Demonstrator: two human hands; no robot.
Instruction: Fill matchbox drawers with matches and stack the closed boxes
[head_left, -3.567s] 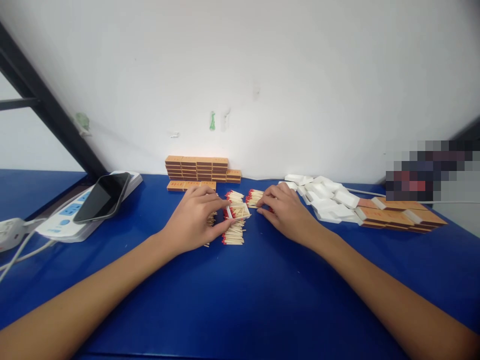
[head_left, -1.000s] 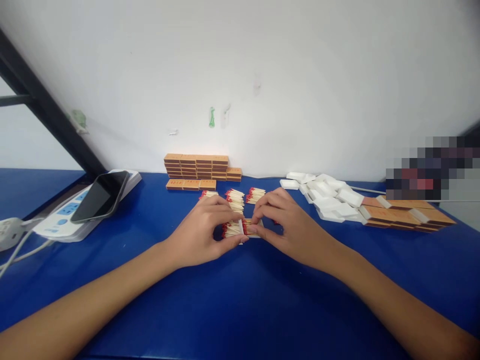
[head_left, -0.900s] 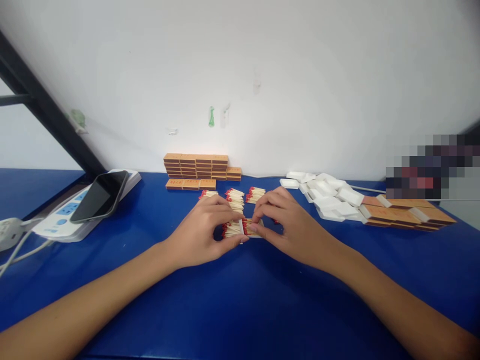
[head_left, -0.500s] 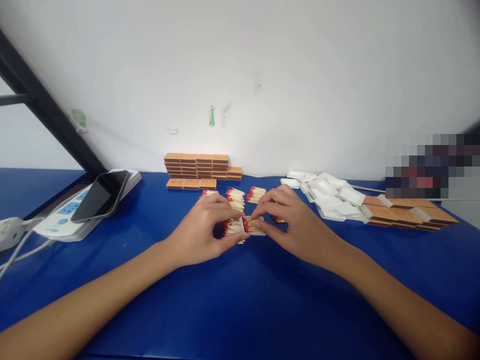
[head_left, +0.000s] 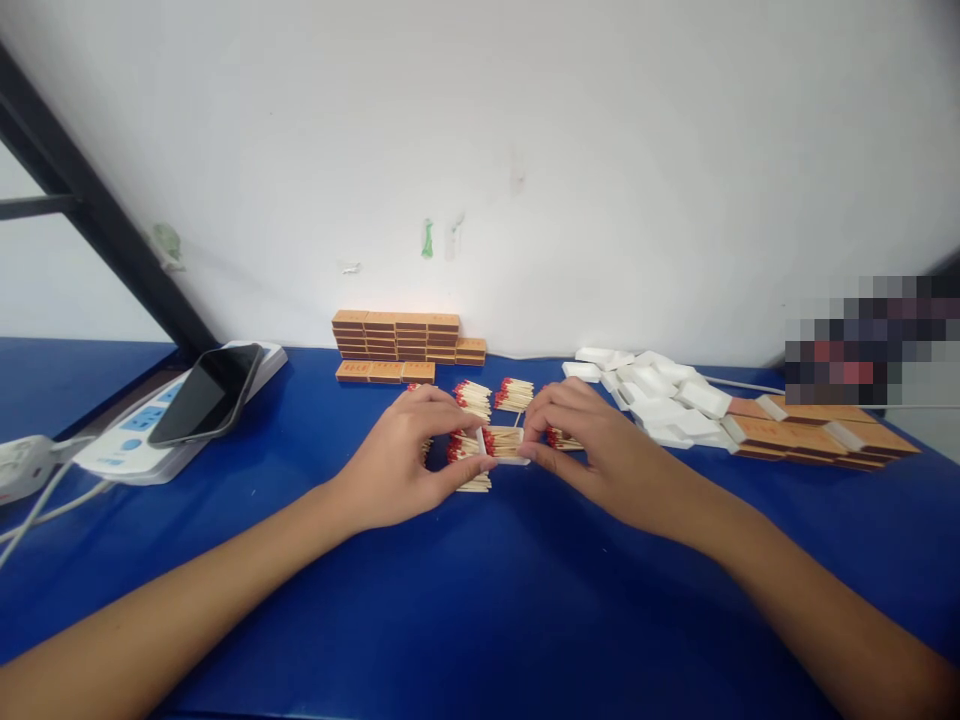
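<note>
Both my hands meet over a small white matchbox tray (head_left: 504, 443) filled with red-tipped matches, held between them just above the blue table (head_left: 480, 600). My left hand (head_left: 401, 455) pinches the tray's left end, thumb below and fingers above. My right hand (head_left: 592, 445) pinches its right end. Loose bundles of red-tipped matches (head_left: 474, 398) lie on the table behind and under the hands.
Orange matchboxes (head_left: 397, 336) are stacked against the white wall. White empty trays (head_left: 660, 395) and orange sleeves (head_left: 817, 430) lie heaped at the right. At the left a phone (head_left: 206, 395) rests on a white power strip (head_left: 124, 445) with cables.
Earlier my hands were apart, gathering matches on the table. They have since come together on the filled tray, which has shifted slightly back and right in the last second.
</note>
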